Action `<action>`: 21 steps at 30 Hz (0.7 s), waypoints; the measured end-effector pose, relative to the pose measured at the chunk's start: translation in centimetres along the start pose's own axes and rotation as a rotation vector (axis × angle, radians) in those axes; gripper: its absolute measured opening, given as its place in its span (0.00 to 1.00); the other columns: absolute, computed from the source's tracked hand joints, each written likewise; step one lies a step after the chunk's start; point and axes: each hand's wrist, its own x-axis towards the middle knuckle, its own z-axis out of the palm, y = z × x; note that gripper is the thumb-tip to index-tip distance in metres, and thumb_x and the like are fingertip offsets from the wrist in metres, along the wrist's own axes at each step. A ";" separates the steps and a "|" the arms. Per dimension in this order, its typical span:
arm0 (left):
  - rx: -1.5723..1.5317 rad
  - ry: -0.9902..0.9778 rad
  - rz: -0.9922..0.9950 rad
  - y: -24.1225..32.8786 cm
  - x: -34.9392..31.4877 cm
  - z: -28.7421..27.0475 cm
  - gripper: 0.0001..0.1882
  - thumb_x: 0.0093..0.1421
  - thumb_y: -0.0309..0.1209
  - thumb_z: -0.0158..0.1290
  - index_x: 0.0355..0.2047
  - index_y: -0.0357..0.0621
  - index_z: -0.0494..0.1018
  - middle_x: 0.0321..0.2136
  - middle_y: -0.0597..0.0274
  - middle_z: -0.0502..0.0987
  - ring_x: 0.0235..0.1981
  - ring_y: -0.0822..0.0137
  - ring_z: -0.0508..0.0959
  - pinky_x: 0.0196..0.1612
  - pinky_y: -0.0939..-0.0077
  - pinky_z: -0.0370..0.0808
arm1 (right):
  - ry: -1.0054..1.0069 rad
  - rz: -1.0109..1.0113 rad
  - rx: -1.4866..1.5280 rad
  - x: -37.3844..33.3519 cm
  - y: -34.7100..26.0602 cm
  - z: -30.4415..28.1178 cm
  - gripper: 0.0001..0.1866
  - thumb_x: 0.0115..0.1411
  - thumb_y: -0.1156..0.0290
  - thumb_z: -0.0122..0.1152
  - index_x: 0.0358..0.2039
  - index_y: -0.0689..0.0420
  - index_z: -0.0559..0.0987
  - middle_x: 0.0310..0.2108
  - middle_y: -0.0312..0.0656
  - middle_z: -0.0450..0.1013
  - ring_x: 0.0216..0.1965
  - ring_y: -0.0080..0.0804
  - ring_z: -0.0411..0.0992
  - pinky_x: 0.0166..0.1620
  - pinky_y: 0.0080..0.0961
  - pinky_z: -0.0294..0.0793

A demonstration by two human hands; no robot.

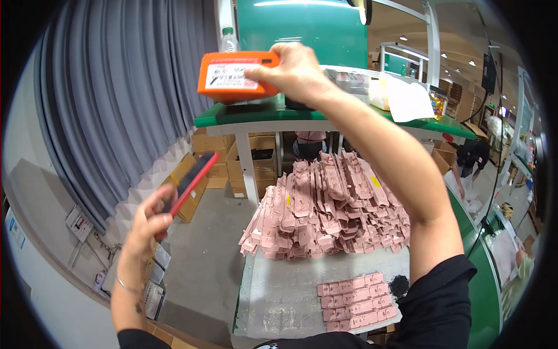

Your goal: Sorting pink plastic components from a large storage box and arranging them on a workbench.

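My right hand point(296, 71) is raised over the green shelf and grips an orange box point(221, 61) with a white label by its right end, thumb on the front face. Out to the left, my left hand point(150, 224) holds a smartphone point(193, 180) in a red case, tilted, its dark screen partly turned away. Below and between my arms a big heap of pink moulded plastic strips point(325, 203) lies on the table. Nearer to me several pink strips point(356, 302) are set side by side in rows.
The green shelf point(273, 116) carries a clear bottle point(229, 41) with a green cap, white paper point(410, 102) and a jar point(437, 103). Cardboard boxes point(258, 163) stand beneath it. A grey curtain point(128, 87) hangs at left. Another person point(469, 160) bends at far right.
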 end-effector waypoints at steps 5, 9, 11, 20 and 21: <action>-0.284 -0.090 -0.169 -4.8 -4.0 2.1 0.38 0.39 0.34 0.57 0.53 0.33 0.61 0.22 0.73 0.61 0.19 0.81 0.62 0.18 0.88 0.63 | 0.101 0.025 -0.025 -2.2 0.0 4.0 0.24 0.41 0.55 0.66 0.24 0.68 0.75 0.23 0.56 0.73 0.28 0.44 0.74 0.35 0.33 0.73; -0.407 -0.253 -0.258 -5.2 -4.5 4.9 0.38 0.40 0.29 0.57 0.53 0.31 0.58 0.33 0.64 0.70 0.22 0.81 0.66 0.21 0.90 0.65 | 0.042 0.096 0.043 -3.3 1.1 5.1 0.22 0.43 0.60 0.67 0.32 0.65 0.74 0.33 0.52 0.71 0.38 0.47 0.71 0.42 0.36 0.70; -0.449 -0.371 -0.294 -5.2 -3.5 6.3 0.40 0.39 0.27 0.58 0.55 0.31 0.56 0.38 0.61 0.70 0.23 0.81 0.67 0.22 0.90 0.65 | 0.159 0.010 -0.002 -3.9 1.2 4.7 0.23 0.44 0.60 0.66 0.35 0.63 0.72 0.36 0.50 0.70 0.40 0.46 0.69 0.43 0.35 0.69; -0.476 -0.522 -0.400 -7.4 -1.9 9.9 0.38 0.40 0.26 0.58 0.54 0.34 0.57 0.36 0.64 0.71 0.21 0.82 0.66 0.21 0.92 0.62 | 0.002 0.213 -0.226 -5.4 6.0 0.9 0.27 0.50 0.59 0.60 0.45 0.63 0.65 0.36 0.54 0.70 0.40 0.50 0.69 0.42 0.41 0.68; -0.475 -0.530 -0.399 -7.3 -1.5 10.1 0.38 0.40 0.26 0.58 0.54 0.34 0.57 0.36 0.64 0.71 0.21 0.82 0.66 0.21 0.92 0.62 | 0.007 0.180 -0.187 -5.1 5.8 1.3 0.28 0.51 0.58 0.60 0.45 0.63 0.65 0.35 0.56 0.71 0.39 0.53 0.70 0.41 0.43 0.69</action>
